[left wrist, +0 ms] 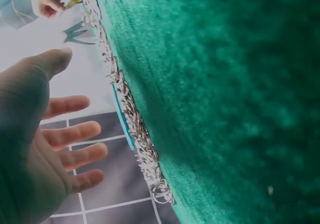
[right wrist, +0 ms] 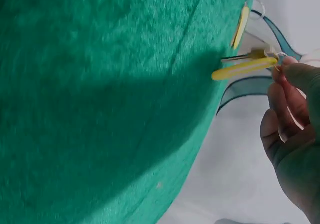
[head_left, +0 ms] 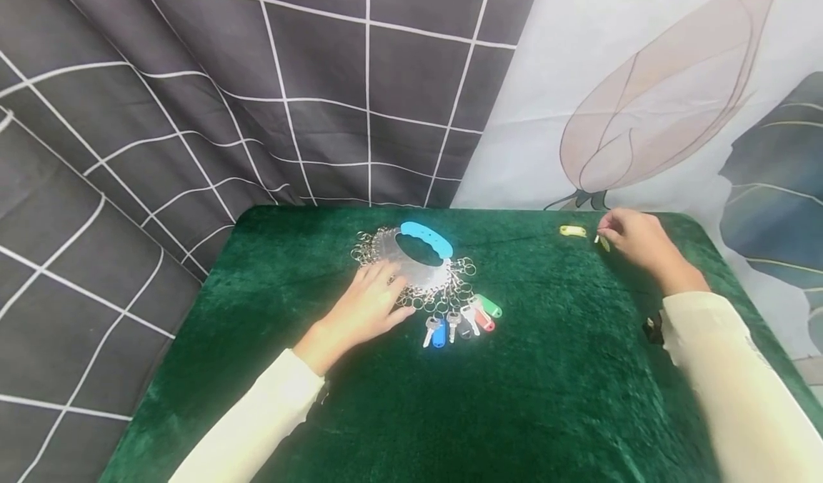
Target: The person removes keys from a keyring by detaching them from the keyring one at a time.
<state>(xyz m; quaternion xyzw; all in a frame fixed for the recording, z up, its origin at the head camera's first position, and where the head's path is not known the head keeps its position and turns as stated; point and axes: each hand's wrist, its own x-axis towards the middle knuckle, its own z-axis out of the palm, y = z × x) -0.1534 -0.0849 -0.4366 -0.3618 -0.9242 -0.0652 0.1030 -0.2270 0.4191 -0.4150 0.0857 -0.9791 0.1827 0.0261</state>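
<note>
My right hand (head_left: 643, 244) pinches the ring of a yellow key tag (right wrist: 245, 69) between thumb and fingertips at the back right. A key (right wrist: 239, 58) hangs from that same ring beside the tag. With fingers extended, my left hand (head_left: 363, 304) is over the near left part of a clear round key holder (head_left: 388, 246); whether it touches cannot be told. The holder has a blue handle (head_left: 426, 238) and many small metal rings (left wrist: 132, 116) around its rim. Keys (head_left: 453, 326) and blue (head_left: 439, 334), black, red (head_left: 484, 320) and green (head_left: 490, 305) tags hang at its near side.
Another yellow key tag (head_left: 572, 231) lies on the green velvet tablecloth (head_left: 546, 397), left of my right hand. Behind the table hang a dark checked curtain (head_left: 321, 61) and a white cloth (head_left: 534, 111) with a leaf print.
</note>
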